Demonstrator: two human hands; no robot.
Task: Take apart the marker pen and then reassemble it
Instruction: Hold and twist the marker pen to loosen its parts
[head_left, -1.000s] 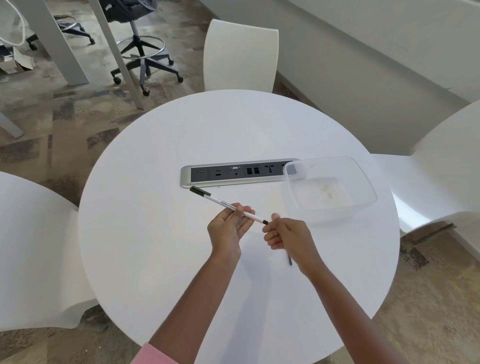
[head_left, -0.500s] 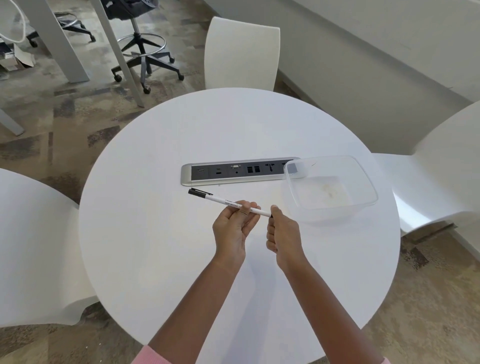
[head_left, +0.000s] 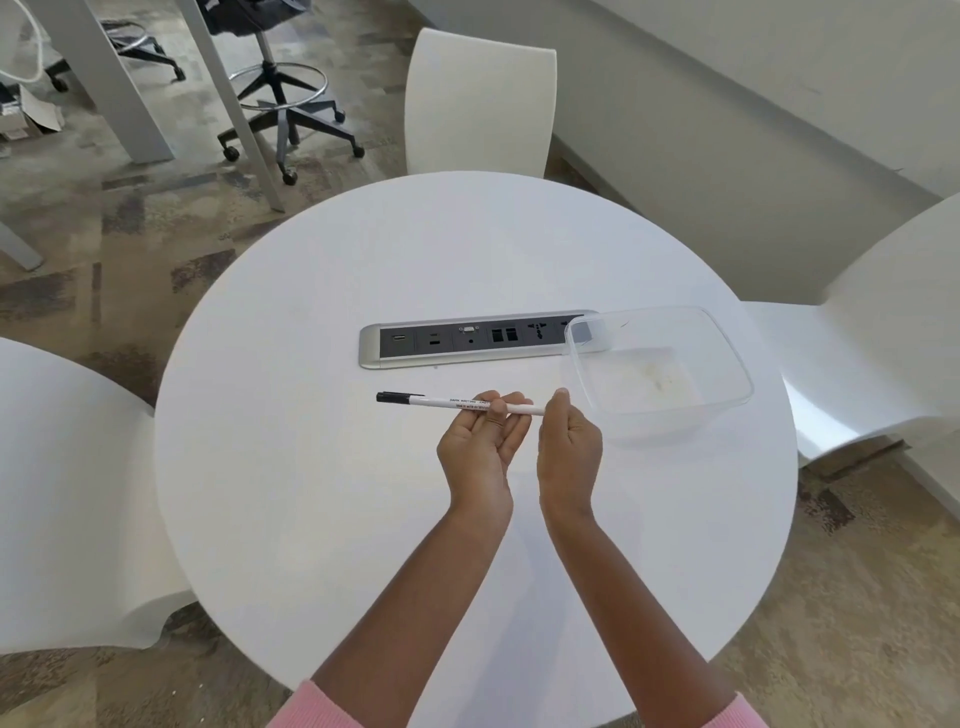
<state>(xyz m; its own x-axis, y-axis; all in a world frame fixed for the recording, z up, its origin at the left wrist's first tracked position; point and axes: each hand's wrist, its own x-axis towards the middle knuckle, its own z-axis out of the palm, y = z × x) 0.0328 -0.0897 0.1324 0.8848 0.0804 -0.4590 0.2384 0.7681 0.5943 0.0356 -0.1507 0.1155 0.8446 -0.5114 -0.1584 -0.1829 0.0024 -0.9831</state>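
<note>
A thin white marker pen (head_left: 445, 401) with a black cap at its left end is held level above the round white table (head_left: 311, 493). My left hand (head_left: 480, 449) is palm up and pinches the barrel near its middle. My right hand (head_left: 569, 449) sits at the barrel's right end, thumb up and fingers closed round that tip, which is hidden behind them. The two hands are close together, almost touching.
A see-through plastic tub (head_left: 727, 358) stands just right of my hands, partly over a silver socket strip (head_left: 415, 344) set into the table. White chairs stand at the far side (head_left: 478, 104), the left (head_left: 62, 467) and the right (head_left: 883, 332).
My right hand came up from lower right to the barrel's right end, and the dark piece it held is no longer seen. The pen went from slanted to level.
</note>
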